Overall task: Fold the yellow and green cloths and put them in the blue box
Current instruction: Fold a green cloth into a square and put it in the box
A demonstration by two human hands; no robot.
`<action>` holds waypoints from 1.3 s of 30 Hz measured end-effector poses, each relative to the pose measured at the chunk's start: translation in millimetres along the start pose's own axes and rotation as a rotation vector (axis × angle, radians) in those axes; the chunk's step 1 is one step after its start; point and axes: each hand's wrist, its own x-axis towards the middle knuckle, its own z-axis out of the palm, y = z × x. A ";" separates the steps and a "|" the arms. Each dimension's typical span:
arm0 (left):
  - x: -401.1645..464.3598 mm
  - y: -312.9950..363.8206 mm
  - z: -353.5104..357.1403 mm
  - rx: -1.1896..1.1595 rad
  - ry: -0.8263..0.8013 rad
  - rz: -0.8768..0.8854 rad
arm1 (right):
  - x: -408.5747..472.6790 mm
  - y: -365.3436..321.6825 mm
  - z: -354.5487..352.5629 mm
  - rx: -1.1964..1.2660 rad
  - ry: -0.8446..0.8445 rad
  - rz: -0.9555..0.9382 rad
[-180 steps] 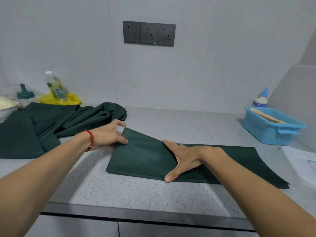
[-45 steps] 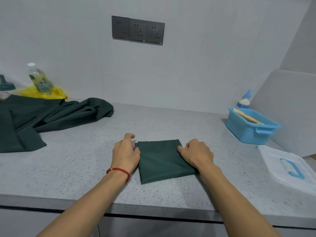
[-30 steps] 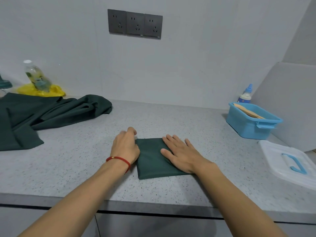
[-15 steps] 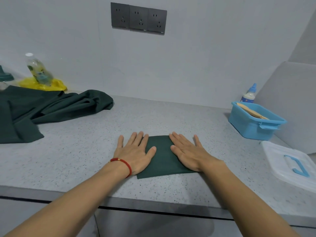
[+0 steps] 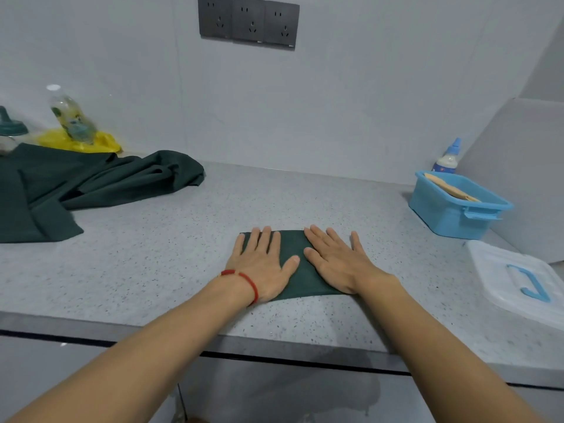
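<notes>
Pressing flat with straight fingers, left hand [image 5: 263, 265] and right hand [image 5: 335, 260] lay on the small folded green cloth [image 5: 298, 271], matte square on the speckled grey surface [image 5: 158, 264], glossy blue box [image 5: 454, 206] far right.

Both forearms reach forward from the near edge of the counter [image 5: 152, 264], bare to the elbow and angled inward so the hands lie close together, near the counter's front edge and a little right of its middle. The left hand [image 5: 262, 264] lies palm down with straight fingers held close together and the thumb spread out to the right; a red string bracelet [image 5: 244, 280] circles its wrist. The right hand [image 5: 334, 261] also lies palm down, fingers straight and slightly fanned, little finger apart from the rest, thumb pointing left toward the other thumb. The two thumbs are near each other but not touching. Both palms press flat on the folded green cloth [image 5: 300, 279].
</notes>
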 end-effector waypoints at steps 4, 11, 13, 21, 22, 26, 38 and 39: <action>-2.5 -15.1 13.6 -0.016 0.013 -0.052 | 0.6 1.8 0.6 0.011 0.015 0.014; -1.8 -56.4 -9.4 -0.075 -0.131 0.003 | -3.4 -0.5 4.4 0.038 0.041 0.025; 12.0 -65.2 -32.4 -0.104 -0.142 0.041 | -3.5 -1.8 4.2 0.032 0.052 0.033; 61.5 -67.3 -67.4 -0.278 -0.262 -0.037 | -8.3 -7.3 1.7 0.032 0.091 0.107; 63.1 -65.6 -67.7 -0.313 -0.256 -0.038 | -8.6 -6.8 1.7 0.033 0.096 0.114; 63.1 -54.8 -61.2 -0.532 -0.095 -0.013 | -9.3 -5.2 1.1 0.065 0.111 0.127; 44.9 -37.5 -33.3 -1.205 0.279 0.232 | -13.2 -1.6 -6.1 0.484 0.247 0.156; 47.3 -36.7 -33.3 -1.236 0.295 0.257 | -14.6 0.6 -8.4 0.662 0.289 0.178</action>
